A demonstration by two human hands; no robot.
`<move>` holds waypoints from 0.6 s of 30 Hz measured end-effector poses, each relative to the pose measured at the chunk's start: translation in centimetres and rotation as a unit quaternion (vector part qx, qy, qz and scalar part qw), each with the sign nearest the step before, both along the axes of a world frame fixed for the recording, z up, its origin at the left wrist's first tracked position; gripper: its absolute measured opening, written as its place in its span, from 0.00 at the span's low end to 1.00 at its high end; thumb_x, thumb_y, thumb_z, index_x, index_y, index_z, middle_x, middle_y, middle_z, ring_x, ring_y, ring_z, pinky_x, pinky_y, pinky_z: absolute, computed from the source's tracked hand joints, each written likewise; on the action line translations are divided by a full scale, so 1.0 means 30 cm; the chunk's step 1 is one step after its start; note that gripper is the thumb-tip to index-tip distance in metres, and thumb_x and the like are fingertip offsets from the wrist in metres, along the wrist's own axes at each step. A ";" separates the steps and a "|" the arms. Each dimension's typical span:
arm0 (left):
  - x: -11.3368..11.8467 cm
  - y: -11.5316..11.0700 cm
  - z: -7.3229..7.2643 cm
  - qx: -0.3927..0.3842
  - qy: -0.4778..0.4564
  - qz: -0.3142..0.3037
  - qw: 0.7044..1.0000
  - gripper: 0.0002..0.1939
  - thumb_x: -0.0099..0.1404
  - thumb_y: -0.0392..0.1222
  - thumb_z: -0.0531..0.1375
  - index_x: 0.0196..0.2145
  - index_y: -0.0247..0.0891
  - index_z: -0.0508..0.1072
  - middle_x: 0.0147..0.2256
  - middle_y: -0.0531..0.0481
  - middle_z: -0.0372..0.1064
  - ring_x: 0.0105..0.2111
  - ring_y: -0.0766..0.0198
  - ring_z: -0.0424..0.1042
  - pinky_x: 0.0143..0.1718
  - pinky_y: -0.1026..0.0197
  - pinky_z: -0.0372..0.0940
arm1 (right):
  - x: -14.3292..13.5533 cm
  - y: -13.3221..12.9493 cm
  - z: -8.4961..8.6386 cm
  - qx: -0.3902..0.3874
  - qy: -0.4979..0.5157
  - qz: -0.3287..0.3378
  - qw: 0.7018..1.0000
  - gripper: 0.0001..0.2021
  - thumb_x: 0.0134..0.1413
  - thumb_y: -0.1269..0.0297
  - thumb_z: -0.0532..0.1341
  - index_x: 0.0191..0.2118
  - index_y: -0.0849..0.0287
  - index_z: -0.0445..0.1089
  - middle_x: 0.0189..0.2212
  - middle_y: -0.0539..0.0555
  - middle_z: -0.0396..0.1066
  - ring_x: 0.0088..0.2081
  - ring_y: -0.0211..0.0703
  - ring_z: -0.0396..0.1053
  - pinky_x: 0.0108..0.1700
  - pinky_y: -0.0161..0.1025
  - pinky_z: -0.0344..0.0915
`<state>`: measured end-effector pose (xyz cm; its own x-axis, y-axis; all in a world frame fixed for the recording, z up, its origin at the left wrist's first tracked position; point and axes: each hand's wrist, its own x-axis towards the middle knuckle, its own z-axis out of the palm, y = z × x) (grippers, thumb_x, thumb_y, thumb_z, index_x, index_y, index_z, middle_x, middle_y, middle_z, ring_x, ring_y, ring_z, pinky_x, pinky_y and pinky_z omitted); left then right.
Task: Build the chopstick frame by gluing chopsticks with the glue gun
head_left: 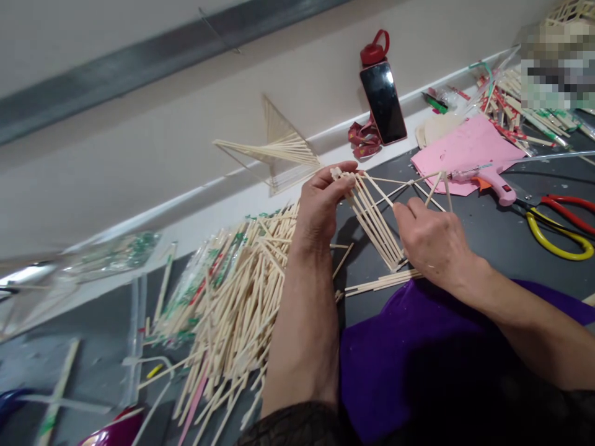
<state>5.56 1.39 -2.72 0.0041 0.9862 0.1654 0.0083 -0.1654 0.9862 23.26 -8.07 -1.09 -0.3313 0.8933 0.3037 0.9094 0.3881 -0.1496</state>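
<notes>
A frame of thin wooden sticks stands in front of me, its row of sticks fanning down to a lower corner. My left hand pinches the frame's upper left corner between thumb and fingers. On the right side, my right hand is closed around the end of a stick that slants down from the top of the frame. Further thin sticks of the frame run right, behind my right hand. Below it, several loose sticks lie side by side on the dark table.
A big pile of sticks lies left of my forearm. Behind are another stick frame, a phone and a red-capped bottle. To the right are a pink glue gun, pink paper and scissors. Purple cloth lies nearest me.
</notes>
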 end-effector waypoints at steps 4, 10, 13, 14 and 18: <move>-0.006 0.003 -0.006 0.002 -0.007 -0.005 1.000 0.14 0.48 0.44 0.69 0.35 0.40 0.80 0.33 0.49 0.78 0.35 0.60 0.76 0.43 0.57 0.68 | -0.007 -0.003 0.005 0.002 -0.027 -0.013 1.000 0.18 0.61 0.79 0.46 0.40 0.67 0.73 0.33 0.62 0.72 0.24 0.38 0.66 0.23 0.38 0.43; -0.005 0.003 -0.004 -0.004 -0.019 -0.008 1.000 0.14 0.47 0.45 0.70 0.33 0.41 0.80 0.33 0.50 0.79 0.32 0.62 0.76 0.41 0.58 0.68 | -0.012 -0.009 0.002 -0.010 -0.050 -0.022 0.998 0.18 0.61 0.79 0.45 0.40 0.66 0.73 0.34 0.61 0.72 0.24 0.37 0.66 0.23 0.38 0.42; -0.002 0.001 0.000 -0.005 -0.020 -0.008 1.000 0.13 0.47 0.45 0.70 0.33 0.41 0.81 0.33 0.50 0.79 0.32 0.63 0.76 0.41 0.58 0.69 | -0.015 -0.007 -0.002 -0.009 -0.051 -0.024 0.998 0.18 0.62 0.79 0.45 0.41 0.66 0.73 0.34 0.60 0.72 0.24 0.37 0.66 0.23 0.38 0.41; -0.002 0.001 0.001 -0.005 -0.020 -0.008 1.000 0.13 0.47 0.45 0.70 0.32 0.41 0.81 0.33 0.50 0.79 0.32 0.63 0.76 0.41 0.58 0.69 | -0.015 -0.006 -0.003 -0.007 -0.050 -0.025 0.998 0.18 0.62 0.79 0.45 0.41 0.66 0.73 0.34 0.60 0.72 0.24 0.37 0.65 0.23 0.38 0.41; -0.003 0.002 0.002 -0.008 -0.018 -0.009 1.000 0.14 0.46 0.45 0.71 0.33 0.41 0.80 0.33 0.50 0.79 0.32 0.63 0.76 0.41 0.58 0.69 | -0.017 -0.001 -0.008 0.003 -0.051 -0.026 0.998 0.18 0.61 0.79 0.45 0.38 0.66 0.72 0.33 0.60 0.72 0.24 0.37 0.65 0.23 0.38 0.41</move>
